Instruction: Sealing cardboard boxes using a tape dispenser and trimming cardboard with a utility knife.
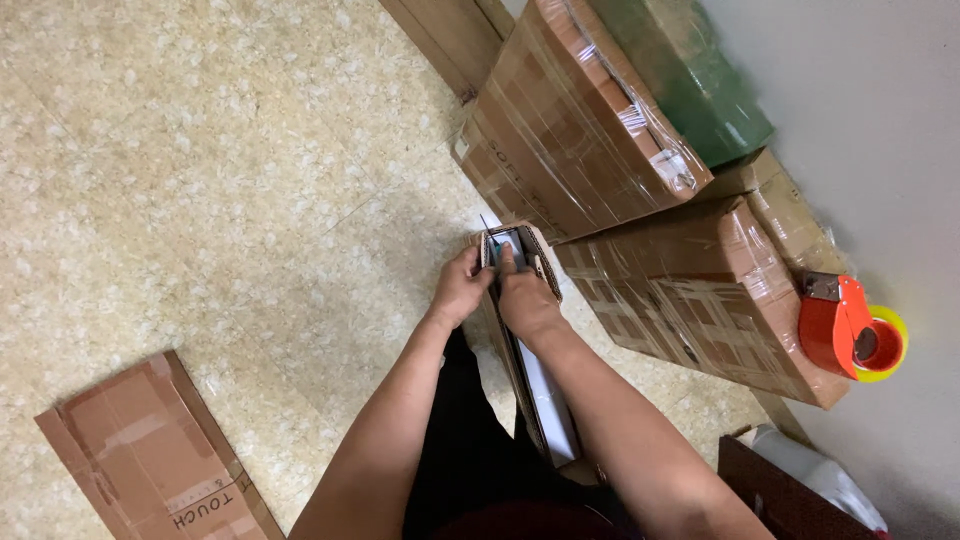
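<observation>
A narrow, flat cardboard box [520, 330] stands on edge on the speckled floor [200, 150], running from the person's lap outward, its far end open. It is plain brown corrugated card, thin-walled, with the end flaps [540, 262] folded outward so their ridged edges show; along its right side a long white panel [550, 395] is visible, and something dark with a glint of blue-green sits just inside the open mouth, too small to make out. The left hand [458, 290] wraps around the left edge of that open end, its grip clenched on the cardboard with the thumb across the top. The right hand [525, 298] presses against the right side of the same opening, fingers [508, 262] pushed into the mouth, grasping the box's end. Just beyond the box, two large brown cartons wrapped in clear tape [580, 120] [700, 290] lean beside the wall, with a green wrapped bundle [700, 75] behind them. A red tape dispenser [850, 328] with a yellow roll rests on the nearer carton's right end. A flattened piece of cardboard [150, 455] lies on the floor, well apart to the left.
</observation>
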